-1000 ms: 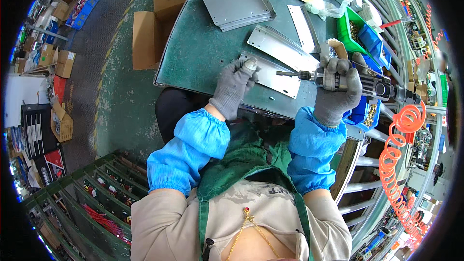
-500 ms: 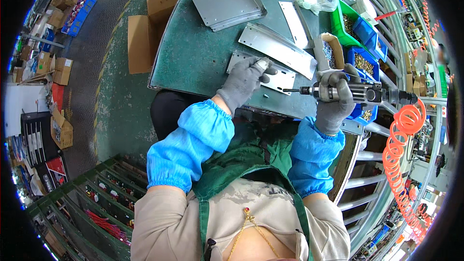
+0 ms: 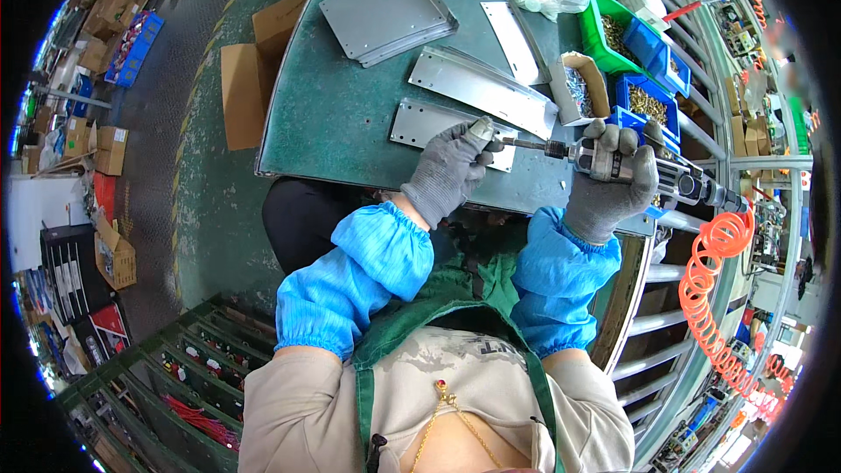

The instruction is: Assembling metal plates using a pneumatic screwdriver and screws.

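In my right hand is a pneumatic screwdriver, lying roughly level with its bit pointing left. My left hand, also in a grey glove, is pinched at the tip of the bit; what is between those fingers is too small to make out. Just beyond that hand a flat silver metal strip with holes lies on the green workbench, partly hidden by the glove. Behind it rests a longer silver channel-shaped plate.
Grey metal panels are stacked farther back, beside a narrow silver bracket. At right stand a cardboard box of screws, a green bin and a blue bin. A coiled orange hose trails from the screwdriver.
The screwdriver has come left and its bit now meets my left fingertips. My left hand has turned toward it, and the bench view has shifted slightly left.
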{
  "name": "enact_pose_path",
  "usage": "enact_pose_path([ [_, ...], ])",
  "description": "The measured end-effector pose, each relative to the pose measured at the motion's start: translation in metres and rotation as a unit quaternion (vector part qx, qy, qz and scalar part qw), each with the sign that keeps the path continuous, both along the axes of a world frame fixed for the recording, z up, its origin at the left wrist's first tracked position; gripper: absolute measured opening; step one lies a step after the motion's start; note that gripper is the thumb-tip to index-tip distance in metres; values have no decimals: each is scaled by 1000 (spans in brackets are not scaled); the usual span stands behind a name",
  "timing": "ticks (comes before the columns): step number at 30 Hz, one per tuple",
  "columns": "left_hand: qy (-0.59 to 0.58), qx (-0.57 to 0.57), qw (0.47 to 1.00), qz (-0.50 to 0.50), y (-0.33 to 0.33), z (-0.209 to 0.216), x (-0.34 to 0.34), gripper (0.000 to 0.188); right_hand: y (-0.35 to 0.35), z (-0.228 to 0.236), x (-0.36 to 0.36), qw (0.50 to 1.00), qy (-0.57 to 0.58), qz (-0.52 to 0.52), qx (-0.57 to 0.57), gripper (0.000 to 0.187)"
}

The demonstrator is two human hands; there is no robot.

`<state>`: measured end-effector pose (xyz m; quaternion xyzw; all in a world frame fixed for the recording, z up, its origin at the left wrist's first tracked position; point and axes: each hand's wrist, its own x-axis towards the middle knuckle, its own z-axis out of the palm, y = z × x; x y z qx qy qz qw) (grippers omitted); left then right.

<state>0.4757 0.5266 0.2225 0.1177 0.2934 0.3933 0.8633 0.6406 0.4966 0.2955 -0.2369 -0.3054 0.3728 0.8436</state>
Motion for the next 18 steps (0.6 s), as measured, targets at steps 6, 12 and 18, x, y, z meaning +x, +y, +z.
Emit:
enact_pose_path([
  [6,18,3,1000,0,-5,-2,26,18,-3,-7,11,1000,14,-9,-2,36],
  [12,52,-23,998,19,-4,-11,44,21,-4,-11,22,999,35,-28,1,35],
  [18,174,64,982,-49,3,-4,50,29,-1,-12,31,997,69,-41,-4,38],
])
